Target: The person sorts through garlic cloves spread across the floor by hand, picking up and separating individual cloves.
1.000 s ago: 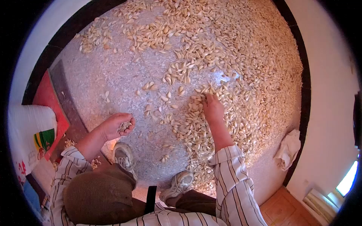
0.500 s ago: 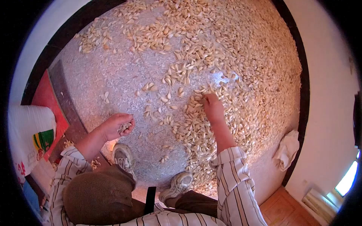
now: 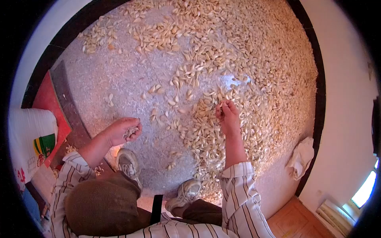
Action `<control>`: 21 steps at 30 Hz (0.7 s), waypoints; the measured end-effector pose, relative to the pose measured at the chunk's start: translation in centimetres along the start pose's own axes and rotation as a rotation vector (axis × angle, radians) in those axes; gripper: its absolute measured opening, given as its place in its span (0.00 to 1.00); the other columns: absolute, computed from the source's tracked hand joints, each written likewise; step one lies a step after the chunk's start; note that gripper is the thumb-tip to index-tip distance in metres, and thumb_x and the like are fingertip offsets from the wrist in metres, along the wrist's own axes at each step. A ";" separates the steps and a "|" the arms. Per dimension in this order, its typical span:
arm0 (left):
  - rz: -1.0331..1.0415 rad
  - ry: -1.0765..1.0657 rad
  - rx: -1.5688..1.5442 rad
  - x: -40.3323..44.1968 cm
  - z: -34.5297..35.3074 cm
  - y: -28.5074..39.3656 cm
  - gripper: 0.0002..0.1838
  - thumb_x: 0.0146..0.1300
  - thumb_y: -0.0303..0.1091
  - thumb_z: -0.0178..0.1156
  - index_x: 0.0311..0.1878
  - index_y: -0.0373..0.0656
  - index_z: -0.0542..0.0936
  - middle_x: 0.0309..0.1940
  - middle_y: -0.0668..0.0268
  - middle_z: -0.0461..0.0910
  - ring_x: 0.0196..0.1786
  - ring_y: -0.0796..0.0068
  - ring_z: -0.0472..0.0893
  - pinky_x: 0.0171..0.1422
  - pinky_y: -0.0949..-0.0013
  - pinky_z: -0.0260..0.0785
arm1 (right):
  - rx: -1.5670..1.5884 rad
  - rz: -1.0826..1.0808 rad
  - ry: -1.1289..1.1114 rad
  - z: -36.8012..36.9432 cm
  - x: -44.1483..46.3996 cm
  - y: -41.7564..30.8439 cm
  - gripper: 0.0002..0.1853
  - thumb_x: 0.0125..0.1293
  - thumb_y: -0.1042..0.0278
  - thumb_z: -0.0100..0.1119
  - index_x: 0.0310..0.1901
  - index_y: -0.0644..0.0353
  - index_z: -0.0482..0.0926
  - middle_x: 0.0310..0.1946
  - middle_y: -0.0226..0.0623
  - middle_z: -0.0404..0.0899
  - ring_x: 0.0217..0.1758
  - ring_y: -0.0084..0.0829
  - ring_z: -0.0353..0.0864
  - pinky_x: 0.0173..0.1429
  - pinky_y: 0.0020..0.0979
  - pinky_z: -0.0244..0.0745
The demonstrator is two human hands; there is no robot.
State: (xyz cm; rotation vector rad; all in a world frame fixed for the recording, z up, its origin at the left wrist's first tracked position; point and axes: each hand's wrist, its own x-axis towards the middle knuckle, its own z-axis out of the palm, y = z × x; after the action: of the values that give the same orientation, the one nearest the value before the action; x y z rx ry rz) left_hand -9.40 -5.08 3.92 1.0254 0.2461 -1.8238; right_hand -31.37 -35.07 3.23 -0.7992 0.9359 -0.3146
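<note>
Pale garlic cloves [image 3: 274, 79] lie spread over the floor, densest on the right and at the top. My left hand [image 3: 121, 132] hovers above the floor near my left shoe, its fingers curled round a few pale pieces that look like garlic cloves [image 3: 130, 133]. Over the edge of the thick layer, my right hand [image 3: 229, 117] has thumb and fingers pinched together. A small pale garlic clove [image 3: 223, 104] appears between its fingertips, partly hidden by them.
My shoes [image 3: 127, 163] stand on the floor beside cloves. A white sack [image 3: 33, 139] with green print is at the left by a red board [image 3: 49, 107]. A crumpled pale cloth [image 3: 300, 158] lies at the right by the dark skirting [image 3: 319, 99]. Orange tiles [image 3: 291, 216] lie lower right.
My right hand has moved slightly right and down and turned, with its pinched fingertips now showing. My left hand has stayed almost in place, still closed.
</note>
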 end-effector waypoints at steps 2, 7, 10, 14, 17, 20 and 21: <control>0.002 0.007 -0.006 0.0 0.0 -0.1 0.14 0.62 0.41 0.49 0.29 0.40 0.73 0.20 0.67 0.70 0.20 0.79 0.67 0.20 0.78 0.57 | -0.172 -0.012 0.058 -0.6 0.3 0.0 0.05 0.63 0.73 0.46 0.39 0.60 0.71 0.25 0.32 0.73 0.22 0.19 0.66 0.26 0.18 0.61; 0.003 0.001 -0.015 0.0 0.1 -0.1 0.14 0.62 0.40 0.49 0.29 0.39 0.72 0.20 0.67 0.70 0.20 0.79 0.67 0.20 0.77 0.57 | -0.926 -0.412 0.111 -0.1 0.1 0.1 0.10 0.56 0.76 0.51 0.41 0.58 0.73 0.32 0.37 0.72 0.31 0.30 0.70 0.34 0.28 0.66; -0.002 0.005 -0.023 0.1 0.3 -0.1 0.14 0.62 0.40 0.49 0.29 0.39 0.72 0.20 0.66 0.70 0.19 0.79 0.66 0.20 0.77 0.57 | -1.534 -0.769 0.034 1.7 -1.0 0.9 0.15 0.50 0.77 0.51 0.42 0.58 0.73 0.39 0.39 0.70 0.42 0.37 0.68 0.43 0.36 0.65; -0.006 0.036 -0.033 0.2 0.4 -0.1 0.15 0.62 0.41 0.48 0.29 0.39 0.72 0.20 0.66 0.69 0.19 0.78 0.66 0.20 0.77 0.56 | -1.746 -0.772 -0.206 2.3 -2.2 3.2 0.14 0.48 0.73 0.52 0.39 0.53 0.75 0.39 0.38 0.69 0.47 0.39 0.67 0.51 0.41 0.61; 0.016 0.041 -0.017 0.0 -0.3 -0.3 0.15 0.63 0.42 0.48 0.29 0.39 0.72 0.20 0.66 0.69 0.19 0.78 0.66 0.19 0.77 0.56 | -1.809 -0.728 -0.253 0.6 -2.5 2.9 0.13 0.47 0.71 0.52 0.37 0.50 0.77 0.40 0.35 0.70 0.48 0.38 0.67 0.54 0.41 0.58; 0.036 0.047 -0.009 -0.2 -0.6 -0.5 0.15 0.62 0.42 0.48 0.28 0.39 0.72 0.19 0.66 0.69 0.19 0.78 0.66 0.19 0.77 0.56 | -2.014 -0.628 -0.202 -1.6 -3.2 0.3 0.13 0.46 0.70 0.53 0.36 0.49 0.77 0.40 0.33 0.70 0.49 0.37 0.66 0.55 0.40 0.57; 0.043 0.058 -0.010 -0.2 -0.6 -0.5 0.16 0.62 0.42 0.48 0.28 0.39 0.72 0.19 0.66 0.69 0.19 0.78 0.66 0.19 0.77 0.56 | -2.009 -0.679 -0.142 -2.4 -3.3 -0.5 0.13 0.44 0.71 0.54 0.35 0.49 0.77 0.40 0.32 0.70 0.49 0.36 0.66 0.56 0.40 0.57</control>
State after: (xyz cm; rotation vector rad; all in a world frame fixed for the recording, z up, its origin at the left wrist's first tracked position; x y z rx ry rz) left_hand -9.42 -4.39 3.58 1.0702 0.2659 -1.7545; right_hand -35.23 -34.70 4.75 -2.9433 0.5510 0.2609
